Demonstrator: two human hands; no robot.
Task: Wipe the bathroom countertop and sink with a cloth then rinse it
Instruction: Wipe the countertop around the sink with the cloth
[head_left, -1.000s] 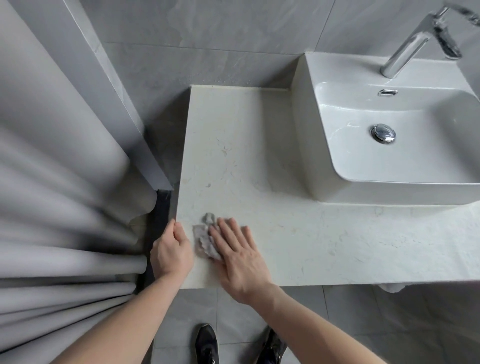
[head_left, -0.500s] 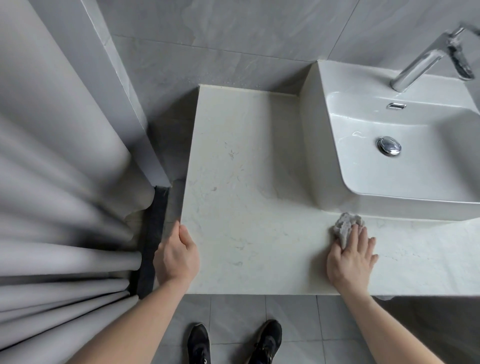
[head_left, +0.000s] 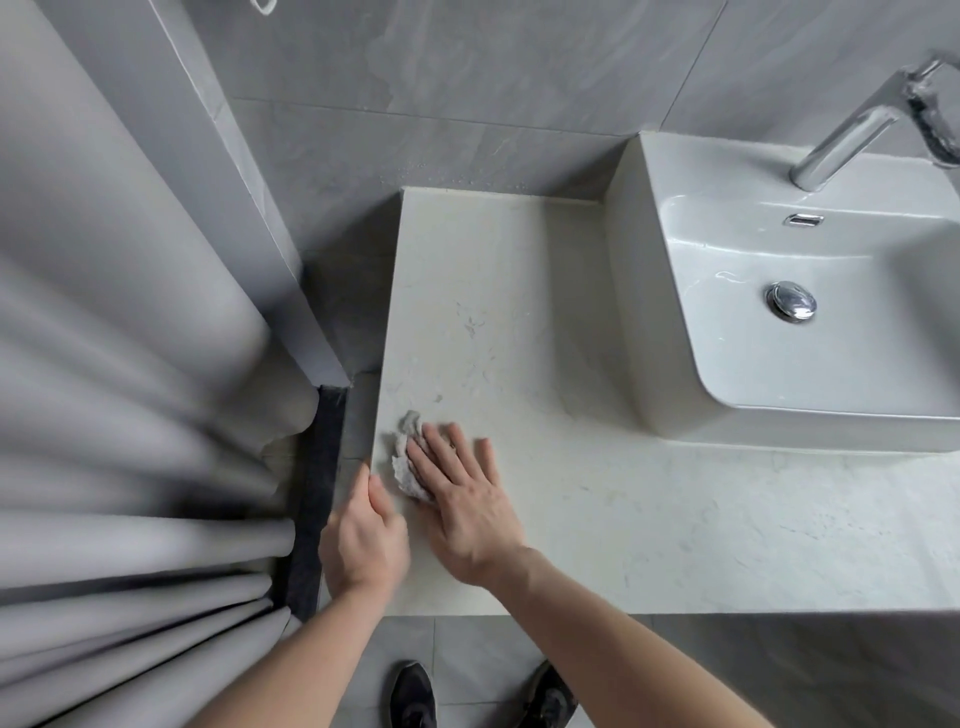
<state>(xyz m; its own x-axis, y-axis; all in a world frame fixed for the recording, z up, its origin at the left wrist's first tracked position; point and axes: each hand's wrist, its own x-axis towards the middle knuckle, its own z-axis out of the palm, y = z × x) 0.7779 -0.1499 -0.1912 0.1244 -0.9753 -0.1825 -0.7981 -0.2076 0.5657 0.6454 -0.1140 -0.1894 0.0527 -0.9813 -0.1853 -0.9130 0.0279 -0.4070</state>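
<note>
Your cloth (head_left: 407, 462), a crumpled grey wad, lies on the pale countertop (head_left: 597, 519) under the straight fingers of your right hand (head_left: 462, 506), which presses it flat near the counter's left edge; half a second ago that hand and the cloth were far over to the right, against the foot of the sink, so you have swept them back across the surface. Your left hand (head_left: 363, 540) is just beside the right, almost touching it, its fingers curled over the counter's left front corner and its thumb lying on top, where it also sat in the earlier frames. Well beyond your right hand to the right sits the white sink (head_left: 675, 312), with its chrome drain plug (head_left: 790, 301) in the basin and the chrome tap (head_left: 852, 140) at the back. To the left of your left hand hangs a grey curtain (head_left: 130, 415). Below your wrists, your two black shoes (head_left: 413, 693) stand on the grey floor tiles. No brand, label or writing can be read anywhere.
</note>
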